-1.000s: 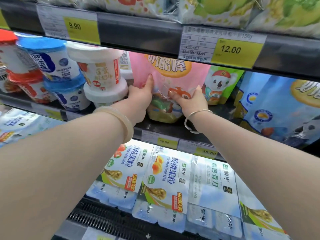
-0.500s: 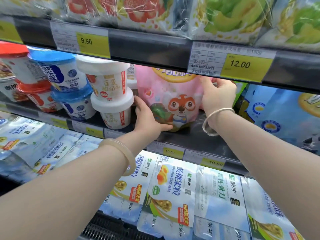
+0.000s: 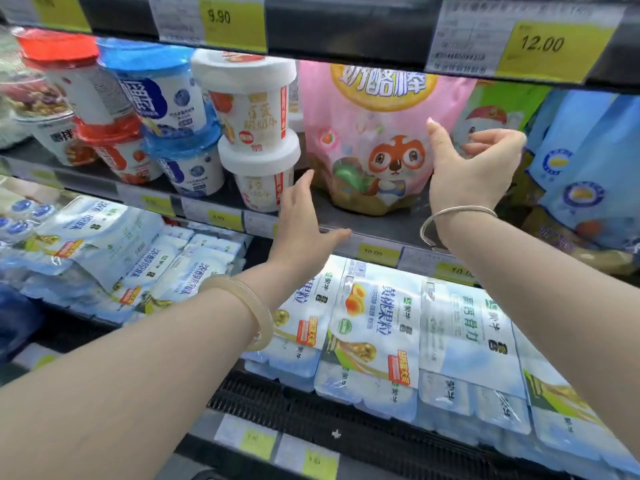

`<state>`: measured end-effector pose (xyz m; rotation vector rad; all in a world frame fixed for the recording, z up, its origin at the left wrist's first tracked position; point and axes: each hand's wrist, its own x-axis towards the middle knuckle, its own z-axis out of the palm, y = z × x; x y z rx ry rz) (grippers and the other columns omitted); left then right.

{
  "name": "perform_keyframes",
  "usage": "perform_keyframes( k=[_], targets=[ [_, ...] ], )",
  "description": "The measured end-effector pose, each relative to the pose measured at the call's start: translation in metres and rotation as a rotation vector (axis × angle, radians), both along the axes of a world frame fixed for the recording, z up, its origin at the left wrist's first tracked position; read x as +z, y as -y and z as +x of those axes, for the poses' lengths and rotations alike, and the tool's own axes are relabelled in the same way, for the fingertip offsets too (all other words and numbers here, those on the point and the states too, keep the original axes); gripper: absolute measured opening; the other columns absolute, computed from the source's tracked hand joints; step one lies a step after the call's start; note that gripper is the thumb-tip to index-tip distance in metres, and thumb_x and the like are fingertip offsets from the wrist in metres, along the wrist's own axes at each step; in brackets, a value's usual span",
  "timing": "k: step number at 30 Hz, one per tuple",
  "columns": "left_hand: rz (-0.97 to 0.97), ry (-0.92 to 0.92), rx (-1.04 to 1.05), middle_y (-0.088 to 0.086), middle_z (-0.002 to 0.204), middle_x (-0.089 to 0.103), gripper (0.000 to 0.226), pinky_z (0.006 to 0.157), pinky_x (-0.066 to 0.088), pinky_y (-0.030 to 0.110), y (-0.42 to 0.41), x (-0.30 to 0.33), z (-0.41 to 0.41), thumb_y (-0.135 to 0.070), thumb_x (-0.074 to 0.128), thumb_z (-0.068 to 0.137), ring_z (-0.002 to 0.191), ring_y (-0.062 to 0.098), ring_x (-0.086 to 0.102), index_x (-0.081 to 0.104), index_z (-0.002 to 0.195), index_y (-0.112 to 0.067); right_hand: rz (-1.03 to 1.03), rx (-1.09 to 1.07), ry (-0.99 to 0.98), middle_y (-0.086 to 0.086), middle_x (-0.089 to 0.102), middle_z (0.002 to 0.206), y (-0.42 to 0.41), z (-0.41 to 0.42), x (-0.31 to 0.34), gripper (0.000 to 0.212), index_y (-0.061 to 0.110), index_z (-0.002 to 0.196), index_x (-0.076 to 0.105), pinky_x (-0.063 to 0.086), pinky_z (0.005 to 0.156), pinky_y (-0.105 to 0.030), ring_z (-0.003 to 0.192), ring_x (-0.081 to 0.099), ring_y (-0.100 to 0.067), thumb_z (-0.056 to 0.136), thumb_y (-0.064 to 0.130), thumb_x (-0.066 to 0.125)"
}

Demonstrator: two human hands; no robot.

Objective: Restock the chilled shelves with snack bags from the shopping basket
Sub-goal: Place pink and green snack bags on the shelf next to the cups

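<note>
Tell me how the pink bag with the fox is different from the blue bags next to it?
The pink snack bag stands upright with its whole front showing; the blue snack bags lean, partly hidden behind the right hand and the shelf edge. The pink one shows an orange cartoon animal and a big yellow circle with writing; the blue ones show small round badges. Both sit on the same chilled shelf, and no hand holds either.

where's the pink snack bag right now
In the head view the pink snack bag stands upright on the middle shelf, between the stacked white tubs to its left and a green bag to its right.
</note>
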<state>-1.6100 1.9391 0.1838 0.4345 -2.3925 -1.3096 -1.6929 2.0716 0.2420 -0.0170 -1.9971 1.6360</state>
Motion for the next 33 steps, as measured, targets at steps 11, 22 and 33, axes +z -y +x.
perform_keyframes(
  k=[11, 22, 33],
  targets=[
    [-0.143, -0.031, -0.046, 0.003, 0.111, 0.044, 0.055, 0.074, 0.037, 0.019, 0.0, -0.055, 0.108, -0.012, 0.072, 0.075, 0.08, 0.01, 0.042, 0.044, 0.123, -0.01, -0.038, 0.28, 0.166, 0.014, 0.047, 0.068, 0.042, 0.151, -0.076, 0.035, 0.031, 0.069, 0.036, 0.053, 0.069, -0.044, 0.061, 0.051, -0.003, 0.079, 0.018, 0.067],
    [-0.05, 0.527, -0.076, -0.01, 0.075, 0.047, 0.034, 0.061, 0.039, 0.023, 0.026, -0.212, 0.285, -0.01, 0.066, 0.079, 0.066, 0.009, 0.048, 0.04, 0.08, -0.031, 0.252, 0.446, 0.65, 0.013, 0.05, 0.063, 0.028, 0.328, -0.264, 0.034, 0.036, 0.067, 0.038, 0.053, 0.067, -0.046, 0.064, 0.061, -0.028, 0.083, 0.02, 0.064],
    [-0.341, 1.341, -0.297, 0.017, 0.127, 0.053, 0.034, 0.097, 0.039, 0.036, 0.028, -0.354, 0.383, -0.008, 0.047, 0.088, 0.119, 0.031, 0.052, 0.04, 0.121, -0.003, 0.627, 0.425, 1.413, -0.01, 0.067, 0.109, 0.008, 0.426, -0.429, 0.016, 0.021, 0.085, 0.05, 0.045, 0.08, -0.029, 0.101, 0.061, -0.029, 0.08, 0.024, 0.064]
  ],
)
